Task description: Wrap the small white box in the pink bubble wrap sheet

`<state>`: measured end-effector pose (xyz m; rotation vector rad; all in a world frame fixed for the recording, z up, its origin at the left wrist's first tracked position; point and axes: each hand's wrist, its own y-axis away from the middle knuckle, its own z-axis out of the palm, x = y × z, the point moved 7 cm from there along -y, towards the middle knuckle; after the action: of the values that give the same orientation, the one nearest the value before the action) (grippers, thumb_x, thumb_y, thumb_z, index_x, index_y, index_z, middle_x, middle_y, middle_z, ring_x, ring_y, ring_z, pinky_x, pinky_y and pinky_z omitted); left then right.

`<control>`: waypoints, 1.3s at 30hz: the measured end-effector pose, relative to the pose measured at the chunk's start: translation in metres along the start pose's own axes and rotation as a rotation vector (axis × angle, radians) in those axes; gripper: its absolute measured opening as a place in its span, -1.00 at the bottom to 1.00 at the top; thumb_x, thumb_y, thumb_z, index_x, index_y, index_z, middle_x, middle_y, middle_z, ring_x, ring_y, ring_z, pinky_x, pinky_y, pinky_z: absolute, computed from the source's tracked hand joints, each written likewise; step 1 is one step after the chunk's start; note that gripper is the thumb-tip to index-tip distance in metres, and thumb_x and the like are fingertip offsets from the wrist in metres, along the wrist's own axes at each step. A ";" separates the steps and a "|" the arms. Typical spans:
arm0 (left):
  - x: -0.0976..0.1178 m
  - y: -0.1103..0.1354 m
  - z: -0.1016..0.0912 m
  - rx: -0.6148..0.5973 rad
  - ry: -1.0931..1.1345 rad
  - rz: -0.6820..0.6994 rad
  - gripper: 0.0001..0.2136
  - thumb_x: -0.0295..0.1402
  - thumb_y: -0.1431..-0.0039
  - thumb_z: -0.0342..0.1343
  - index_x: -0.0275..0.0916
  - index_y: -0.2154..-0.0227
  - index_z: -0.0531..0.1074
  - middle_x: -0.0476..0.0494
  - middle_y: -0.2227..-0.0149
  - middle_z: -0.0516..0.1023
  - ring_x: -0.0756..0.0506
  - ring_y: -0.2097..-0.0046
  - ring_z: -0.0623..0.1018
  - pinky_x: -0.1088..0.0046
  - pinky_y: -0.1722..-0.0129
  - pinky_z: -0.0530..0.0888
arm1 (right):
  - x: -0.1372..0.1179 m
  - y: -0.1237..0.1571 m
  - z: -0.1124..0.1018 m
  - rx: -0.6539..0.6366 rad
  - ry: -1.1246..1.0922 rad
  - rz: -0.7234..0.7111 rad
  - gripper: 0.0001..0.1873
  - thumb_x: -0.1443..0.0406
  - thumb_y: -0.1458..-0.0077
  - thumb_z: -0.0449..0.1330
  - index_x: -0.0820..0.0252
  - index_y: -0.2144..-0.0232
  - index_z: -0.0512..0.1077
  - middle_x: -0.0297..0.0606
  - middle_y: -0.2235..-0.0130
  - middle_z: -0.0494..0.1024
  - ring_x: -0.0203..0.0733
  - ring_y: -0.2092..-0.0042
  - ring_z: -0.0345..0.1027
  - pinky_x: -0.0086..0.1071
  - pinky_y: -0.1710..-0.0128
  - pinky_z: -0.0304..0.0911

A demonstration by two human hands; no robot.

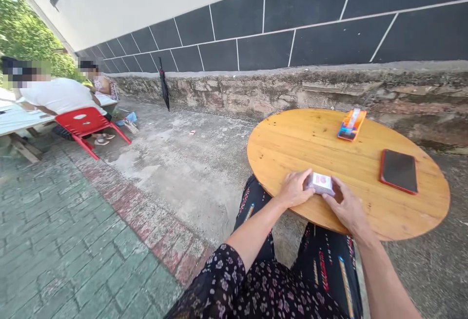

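Between my two hands is a small plastic-wrapped pack point(321, 182), with a white label and reddish print on its top face. It is at the near side of a round wooden table point(292, 139). My left hand point(297, 187) grips the pack's left end between thumb and fingers. On the opposite end, the thumb and fingers of my right hand point(347, 205) close around it. What is inside the wrapping cannot be made out.
A phone with a red edge point(399, 171) lies at the table's right, and an orange-and-blue packet point(352, 124) at the far side. A folded black umbrella point(164, 85) leans on the wall. Two people sit at another table, one on a red chair point(86, 121).
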<state>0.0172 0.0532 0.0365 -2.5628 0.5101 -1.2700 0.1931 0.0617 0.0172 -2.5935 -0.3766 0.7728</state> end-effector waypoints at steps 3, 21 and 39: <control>0.001 0.001 -0.002 0.006 -0.009 0.001 -0.32 -0.27 -0.08 0.15 -0.19 -0.28 0.11 -0.22 -0.24 0.31 -0.22 -0.25 0.28 0.16 -0.25 0.21 | 0.005 -0.005 0.006 -0.083 -0.053 0.046 -0.30 0.00 -0.06 0.10 0.05 -0.22 0.19 -0.08 -0.14 0.45 0.15 -0.12 0.36 0.10 -0.10 0.23; -0.010 -0.004 0.005 -0.013 0.005 -0.028 -0.42 -0.41 -0.10 0.12 -0.21 -0.22 0.21 -0.22 -0.19 0.38 -0.24 -0.20 0.36 0.12 -0.25 0.22 | -0.020 -0.005 -0.004 -0.110 -0.217 0.128 -0.27 0.21 0.00 0.29 0.16 -0.21 0.20 -0.04 -0.08 0.49 0.04 -0.13 0.34 0.01 -0.19 0.05; -0.009 -0.002 0.004 -0.005 -0.024 -0.046 -0.43 -0.38 -0.11 0.11 -0.21 -0.22 0.22 -0.22 -0.13 0.44 -0.24 -0.16 0.38 0.09 -0.22 0.24 | -0.024 0.000 -0.007 -0.119 -0.189 0.114 -0.32 0.17 -0.04 0.27 0.12 -0.20 0.23 -0.10 -0.10 0.47 0.01 -0.13 0.29 -0.04 -0.17 0.03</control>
<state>0.0160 0.0592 0.0280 -2.6046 0.4527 -1.2527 0.1780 0.0511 0.0340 -2.6791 -0.3410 1.0707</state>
